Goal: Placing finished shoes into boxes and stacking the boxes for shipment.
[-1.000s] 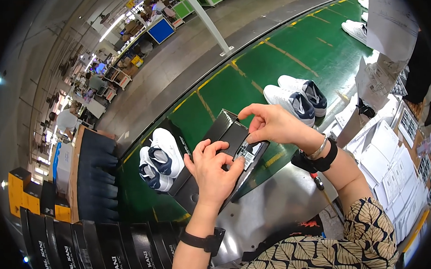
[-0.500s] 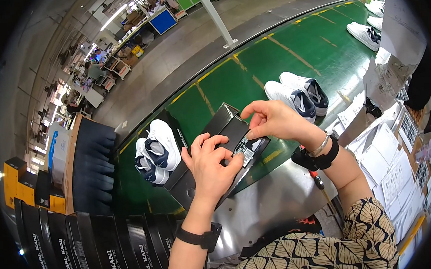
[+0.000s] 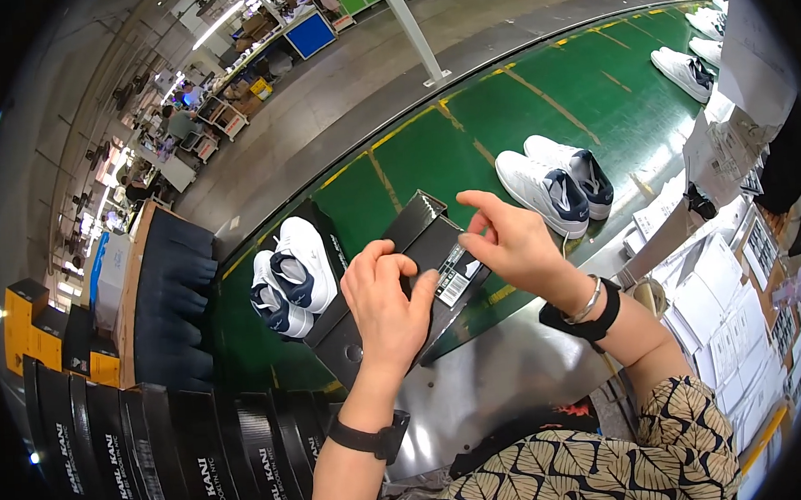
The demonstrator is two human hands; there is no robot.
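Care suits this labelling: left hand (image 3: pixel 387 307) grasps the black shoebox (image 3: pixel 401 291) steady while right hand (image 3: pixel 509 242), fingers released, apparently smooths the white label (image 3: pixel 457 280) flat.

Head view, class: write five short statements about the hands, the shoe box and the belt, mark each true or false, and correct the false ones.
1. The left hand rests on the black shoe box. True.
2. The white label sits on the end of the box. True.
3. The conveyor belt is red. False: it is green with yellow lines.
4. The right hand holds a shoe. False: its fingers are spread beside the label, holding no shoe.
5. A pair of white and navy shoes lies left of the box. True.
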